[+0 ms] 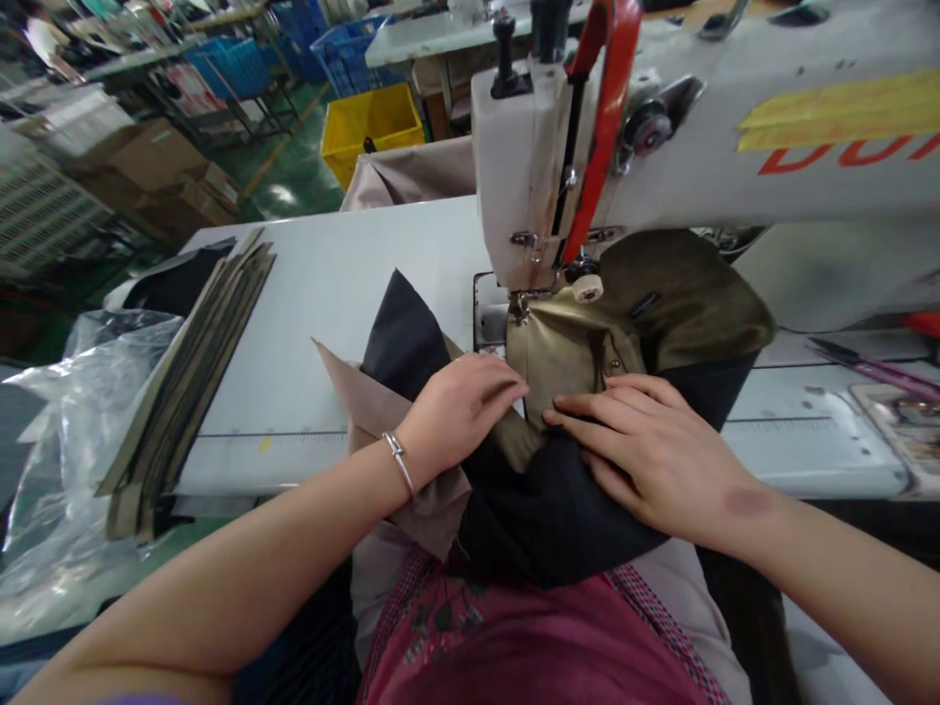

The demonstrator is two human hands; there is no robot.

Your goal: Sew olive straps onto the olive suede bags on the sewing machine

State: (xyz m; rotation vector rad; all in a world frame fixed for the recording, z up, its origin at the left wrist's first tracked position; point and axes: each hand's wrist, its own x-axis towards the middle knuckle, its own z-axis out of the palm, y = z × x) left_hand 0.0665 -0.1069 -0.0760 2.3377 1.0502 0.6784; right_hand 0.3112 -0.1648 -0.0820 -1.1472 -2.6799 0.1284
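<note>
An olive and black fabric piece [558, 348] lies under the presser foot of a white sewing machine [506, 186] and bunches up toward my lap. My left hand [466, 406], with a silver bangle at the wrist, is closed on the fabric's left edge, thumb and fingers together just in front of the needle plate. On the right, my right hand [646, 446] rests with fingers stretched out over the fabric. A dark, pointed flap [403, 333] and a beige flap [338, 377] stick out left of my left hand. Part of the cloth is hidden beneath both hands.
A stack of olive fabric strips [198, 362] hangs over the table's left edge beside a clear plastic bag [80, 441]. Purple-handled scissors [873, 367] lie at the right. Behind the table stand a yellow crate [374, 127] and cardboard boxes [147, 166].
</note>
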